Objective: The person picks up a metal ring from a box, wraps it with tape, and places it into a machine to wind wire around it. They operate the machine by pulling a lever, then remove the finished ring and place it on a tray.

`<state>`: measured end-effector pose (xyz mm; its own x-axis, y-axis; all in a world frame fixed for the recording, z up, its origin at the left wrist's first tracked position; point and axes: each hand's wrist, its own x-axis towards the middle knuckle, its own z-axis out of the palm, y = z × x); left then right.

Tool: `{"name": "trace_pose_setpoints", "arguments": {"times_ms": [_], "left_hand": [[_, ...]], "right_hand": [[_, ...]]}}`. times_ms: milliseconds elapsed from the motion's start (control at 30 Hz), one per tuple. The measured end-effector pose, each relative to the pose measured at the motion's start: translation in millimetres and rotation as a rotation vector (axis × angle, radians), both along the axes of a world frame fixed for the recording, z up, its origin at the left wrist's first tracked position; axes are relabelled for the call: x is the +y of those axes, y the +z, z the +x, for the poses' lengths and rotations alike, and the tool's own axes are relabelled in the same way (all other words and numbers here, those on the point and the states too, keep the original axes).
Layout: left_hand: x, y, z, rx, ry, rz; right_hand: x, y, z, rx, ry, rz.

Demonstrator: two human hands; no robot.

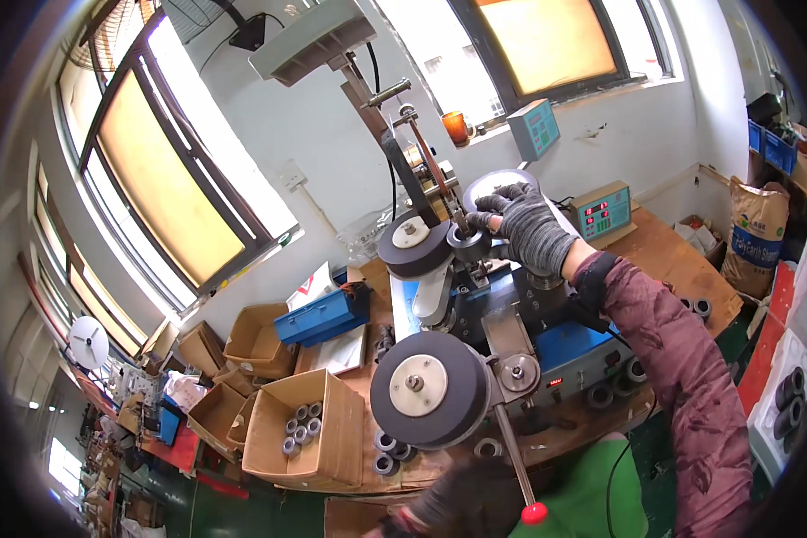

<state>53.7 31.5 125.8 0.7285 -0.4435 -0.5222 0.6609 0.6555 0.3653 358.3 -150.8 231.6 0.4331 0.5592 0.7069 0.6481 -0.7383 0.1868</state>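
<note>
My right hand (527,226), in a grey knitted glove, reaches over a bench machine. Its fingers are spread and bent over a pale round disc (500,182). The lower fingertip lies close to the top of a dark ring-shaped part (468,244) between the rollers; contact cannot be made out. My left hand (462,498), in a dark glove, is smeared by motion at the lower edge, beside the machine's lever with a red knob (533,514). Its fingers are not distinct. Two dark tape rolls with white hubs are mounted on the machine: a big one (464,394) in front, another (429,253) behind.
Left of the machine, a cardboard box (345,421) holds several grey rings; more rings (386,464) lie beside it. A blue bin (323,316) stands behind. At right are a control box with red digits (601,213), a printed sack (755,238) and black rings (787,403) in a pale tray.
</note>
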Motion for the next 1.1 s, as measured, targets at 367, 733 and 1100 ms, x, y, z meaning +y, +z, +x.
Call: {"name": "trace_pose_setpoints", "arguments": {"times_ms": [367, 733, 1100], "left_hand": [[93, 12, -6, -0.426, -0.099, 0.807], [116, 28, 127, -0.827, 0.125, 1.652], [155, 34, 150, -0.467, -0.447, 0.988]], "right_hand": [[-1, 8, -12, 0.027, 0.04, 0.033], [0, 4, 4, 0.002, 0.05, 0.05], [-51, 16, 7, 0.137, 0.358, 0.313]]}}
